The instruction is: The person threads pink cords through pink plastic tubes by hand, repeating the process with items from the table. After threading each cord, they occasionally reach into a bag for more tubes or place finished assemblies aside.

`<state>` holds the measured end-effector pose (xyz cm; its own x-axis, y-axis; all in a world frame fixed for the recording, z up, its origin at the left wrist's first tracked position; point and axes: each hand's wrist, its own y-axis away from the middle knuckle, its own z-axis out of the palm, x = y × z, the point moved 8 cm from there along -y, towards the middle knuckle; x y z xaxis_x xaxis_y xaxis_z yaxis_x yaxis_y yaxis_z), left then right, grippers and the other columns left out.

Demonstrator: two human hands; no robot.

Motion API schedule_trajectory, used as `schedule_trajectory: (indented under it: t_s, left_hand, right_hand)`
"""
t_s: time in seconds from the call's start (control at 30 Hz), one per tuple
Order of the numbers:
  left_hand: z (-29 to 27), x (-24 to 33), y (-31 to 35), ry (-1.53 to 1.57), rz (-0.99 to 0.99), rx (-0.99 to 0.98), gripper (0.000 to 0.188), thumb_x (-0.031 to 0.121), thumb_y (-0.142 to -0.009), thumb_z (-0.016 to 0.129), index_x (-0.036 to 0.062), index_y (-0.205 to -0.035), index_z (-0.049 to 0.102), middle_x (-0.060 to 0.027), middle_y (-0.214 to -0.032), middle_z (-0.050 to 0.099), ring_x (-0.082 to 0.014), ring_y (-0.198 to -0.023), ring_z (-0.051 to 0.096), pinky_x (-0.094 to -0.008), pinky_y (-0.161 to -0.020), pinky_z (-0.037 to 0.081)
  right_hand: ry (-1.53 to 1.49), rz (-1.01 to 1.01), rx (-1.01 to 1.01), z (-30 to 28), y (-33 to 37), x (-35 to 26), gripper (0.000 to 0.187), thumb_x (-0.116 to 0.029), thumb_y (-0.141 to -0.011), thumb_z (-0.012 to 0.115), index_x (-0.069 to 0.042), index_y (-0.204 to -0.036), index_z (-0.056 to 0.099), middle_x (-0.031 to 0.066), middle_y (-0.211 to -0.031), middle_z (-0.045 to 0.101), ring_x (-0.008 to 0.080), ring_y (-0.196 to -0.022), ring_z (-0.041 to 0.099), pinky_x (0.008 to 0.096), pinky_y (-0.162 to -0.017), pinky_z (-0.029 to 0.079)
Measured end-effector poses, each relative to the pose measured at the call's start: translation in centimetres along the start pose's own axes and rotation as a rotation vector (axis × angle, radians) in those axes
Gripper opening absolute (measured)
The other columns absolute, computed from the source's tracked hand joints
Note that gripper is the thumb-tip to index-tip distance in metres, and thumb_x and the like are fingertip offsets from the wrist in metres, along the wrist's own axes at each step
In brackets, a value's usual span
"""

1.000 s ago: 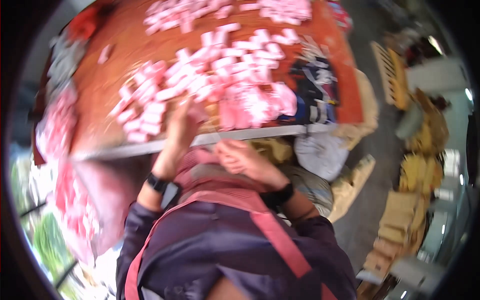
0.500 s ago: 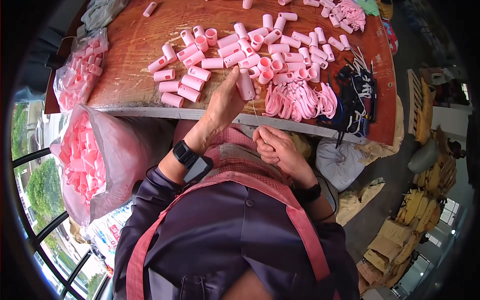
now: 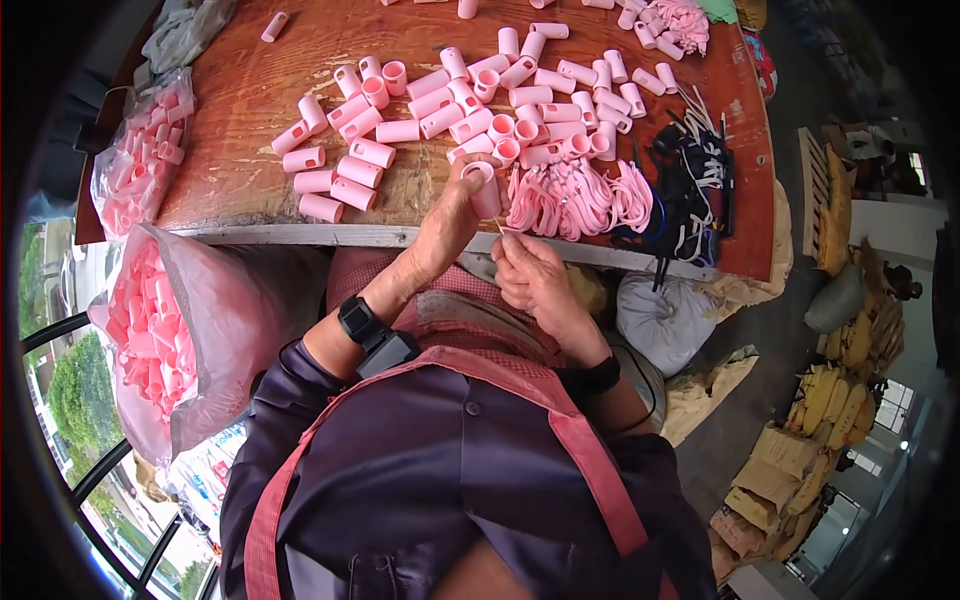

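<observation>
Near the front edge of the wooden table (image 3: 235, 190), my left hand (image 3: 445, 232) is closed round a pink plastic tube (image 3: 486, 200). The tube's open upper end faces me. Just below its lower end, my right hand (image 3: 540, 280) is pinched on a thin, pale strand (image 3: 500, 228). Only a short length of the strand shows between tube and fingertips; whether it is cord or wire I cannot tell. Beside the tube, to the right, lies a bundle of looped pink cords (image 3: 565, 200). Many more pink tubes (image 3: 398, 131) lie scattered beyond my hands, some standing on end.
A dark heap of cords and straps (image 3: 690, 180) lies at the table's right. A plastic bag of pink tubes (image 3: 150, 150) is at the left edge, above a big open sack of pink pieces (image 3: 150, 330). A white sack (image 3: 665, 320) stands below the table's right front.
My right hand has come up close to the tube's lower end, and the visible strand is much shorter. The tube's upper opening now shows. The view has shifted slightly.
</observation>
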<state>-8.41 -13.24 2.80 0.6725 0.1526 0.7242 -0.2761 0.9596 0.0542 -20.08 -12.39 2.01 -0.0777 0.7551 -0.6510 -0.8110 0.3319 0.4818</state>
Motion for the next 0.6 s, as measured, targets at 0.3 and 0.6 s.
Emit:
schedule_trajectory:
  t_s: [0.3,0.6]
  left_hand:
    - [-0.8,-4.0,-0.7,-0.314,-0.166,0.109,0.037,0.034,-0.094,0.051,0.006,-0.119,0.049,-0.0053,-0.101,0.055,-0.0161,-0.094,0.052,-0.0309,-0.083,0.041]
    - [-1.4,-5.0,-5.3,-1.956,0.129,0.319,0.03,0.025,-0.083,0.059,0.007,-0.107,0.059,-0.0176,-0.097,0.061,-0.0362,-0.098,0.055,-0.0502,-0.086,0.039]
  right_hand:
    - [0.039,-0.054,0.086,-3.5,-0.6,-2.8,0.026,-0.03,-0.101,0.045,-0.007,-0.091,0.052,-0.0086,-0.059,0.028,0.001,-0.045,0.024,0.0178,-0.039,0.018]
    - [0.217,-0.33,0.466,-12.2,-1.1,-3.1,0.018,-0.03,-0.098,0.049,-0.016,-0.086,0.051,-0.0094,-0.06,0.038,0.0033,-0.046,0.035,0.0197,-0.039,0.026]
